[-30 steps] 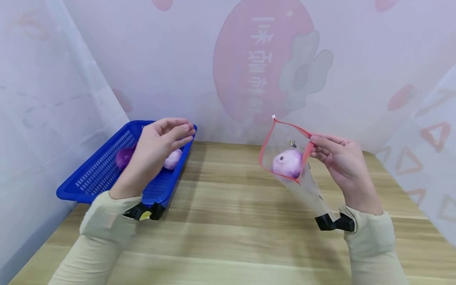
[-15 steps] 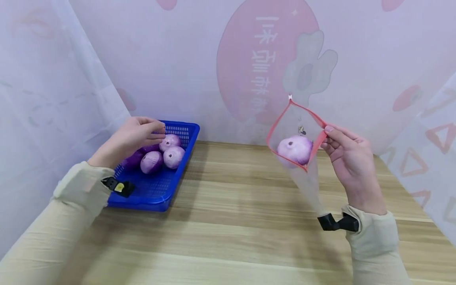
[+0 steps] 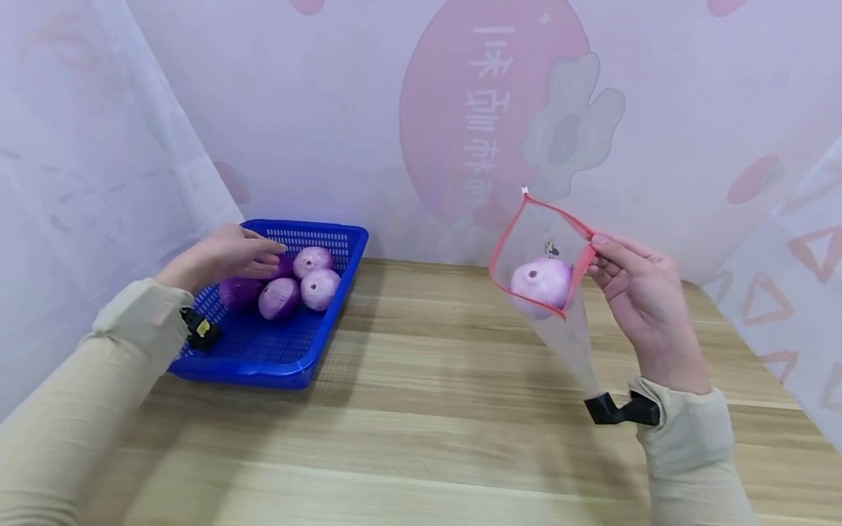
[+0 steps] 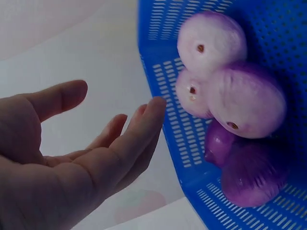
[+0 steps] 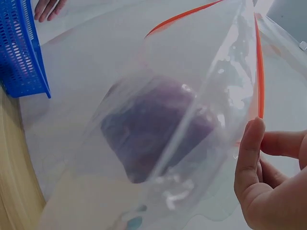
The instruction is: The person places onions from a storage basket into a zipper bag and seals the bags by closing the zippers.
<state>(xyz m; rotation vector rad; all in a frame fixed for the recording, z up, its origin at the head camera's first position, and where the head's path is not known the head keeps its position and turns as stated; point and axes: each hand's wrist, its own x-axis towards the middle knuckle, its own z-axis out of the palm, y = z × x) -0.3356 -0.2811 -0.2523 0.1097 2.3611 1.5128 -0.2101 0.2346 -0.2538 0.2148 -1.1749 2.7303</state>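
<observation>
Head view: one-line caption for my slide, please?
Left hand near a blue slotted basket of red onions; right hand pinching a red-rimmed zip bag with another onion inside.

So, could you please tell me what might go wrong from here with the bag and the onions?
The right hand pinches the bag at one side of its rim, so the bag might slip under the weight of the bagged onion, or its mouth could sag shut.
The loose onions lie against one another in the basket, so lifting one may set others rolling.
</observation>
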